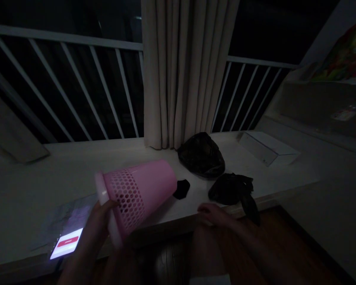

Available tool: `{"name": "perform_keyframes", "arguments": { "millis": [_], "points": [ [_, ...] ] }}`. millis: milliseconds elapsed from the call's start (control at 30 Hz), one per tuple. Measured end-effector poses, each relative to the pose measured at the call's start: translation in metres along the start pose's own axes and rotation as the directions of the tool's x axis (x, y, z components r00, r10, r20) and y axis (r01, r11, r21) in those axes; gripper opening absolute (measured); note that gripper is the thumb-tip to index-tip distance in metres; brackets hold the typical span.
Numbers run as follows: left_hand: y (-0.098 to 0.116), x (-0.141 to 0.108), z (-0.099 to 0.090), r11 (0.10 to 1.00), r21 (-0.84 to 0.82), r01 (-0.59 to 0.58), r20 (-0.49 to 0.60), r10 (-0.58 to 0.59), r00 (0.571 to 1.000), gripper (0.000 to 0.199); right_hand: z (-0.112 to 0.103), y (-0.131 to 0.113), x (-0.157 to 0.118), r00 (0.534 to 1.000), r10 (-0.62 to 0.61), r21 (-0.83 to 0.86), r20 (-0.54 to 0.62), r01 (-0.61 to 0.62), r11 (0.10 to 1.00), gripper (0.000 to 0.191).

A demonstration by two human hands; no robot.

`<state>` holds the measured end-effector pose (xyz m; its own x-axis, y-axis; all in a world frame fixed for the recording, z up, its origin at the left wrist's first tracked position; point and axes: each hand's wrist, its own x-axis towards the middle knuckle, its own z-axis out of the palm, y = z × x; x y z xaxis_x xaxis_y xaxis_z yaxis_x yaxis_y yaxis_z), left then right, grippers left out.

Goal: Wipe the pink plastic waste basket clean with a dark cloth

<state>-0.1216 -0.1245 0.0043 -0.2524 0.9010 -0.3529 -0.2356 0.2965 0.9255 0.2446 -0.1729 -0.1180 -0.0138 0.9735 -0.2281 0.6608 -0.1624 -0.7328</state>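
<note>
A pink plastic wastebasket (154, 180) with a band of honeycomb holes lies tilted on its side over the white ledge, its rim to the left. My left hand (102, 215) grips that rim, thumb over the outside. My right hand (210, 213) hovers at the ledge's front edge with its fingers curled in, and nothing shows in them. Just beyond it sits a crumpled black plastic bag (230, 189), one end hanging over the edge. A larger black plastic bag (201, 155) rests behind, against the curtain. Between basket and bags is a small flat black piece (182, 189).
A lit phone (67, 242) lies at the front left of the ledge (77, 166). On the right stands a white box (268, 147). Beige curtains (190, 71) and a white railing (77, 41) are at the back. The room is dim.
</note>
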Motion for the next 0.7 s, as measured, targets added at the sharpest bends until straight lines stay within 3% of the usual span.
{"name": "perform_keyframes", "arguments": {
  "millis": [167, 267, 367, 500, 600, 700],
  "points": [
    [-0.011, -0.001, -0.025, 0.996, 0.06, 0.065, -0.012, -0.064, 0.998, 0.036, 0.0, -0.041, 0.104, 0.997, -0.029, -0.278, -0.072, 0.008, 0.961, 0.033],
    [-0.019, -0.005, -0.037, 0.993, 0.11, -0.044, -0.022, 0.047, 0.999, 0.037, 0.014, -0.055, 0.127, 0.993, -0.01, -0.37, -0.122, -0.036, 0.928, 0.036],
    [-0.024, -0.011, -0.045, 0.965, 0.224, -0.133, -0.01, 0.139, 0.99, 0.039, 0.023, -0.053, 0.123, 0.99, 0.023, -0.398, -0.137, -0.077, 0.914, 0.035],
    [-0.029, -0.018, -0.051, 0.906, 0.352, -0.235, -0.057, 0.271, 0.961, 0.039, 0.016, -0.035, 0.106, 0.984, 0.108, -0.323, -0.139, -0.148, 0.935, 0.031],
    [-0.03, -0.02, -0.046, 0.852, 0.428, -0.301, -0.126, 0.386, 0.914, 0.041, 0.001, -0.021, 0.087, 0.971, 0.176, -0.177, -0.162, -0.204, 0.963, 0.026],
    [-0.028, -0.02, -0.037, 0.844, 0.423, -0.33, -0.064, 0.391, 0.918, 0.042, -0.017, -0.012, 0.059, 0.945, 0.234, 0.055, -0.228, -0.227, 0.972, 0.023]
  ]
}}
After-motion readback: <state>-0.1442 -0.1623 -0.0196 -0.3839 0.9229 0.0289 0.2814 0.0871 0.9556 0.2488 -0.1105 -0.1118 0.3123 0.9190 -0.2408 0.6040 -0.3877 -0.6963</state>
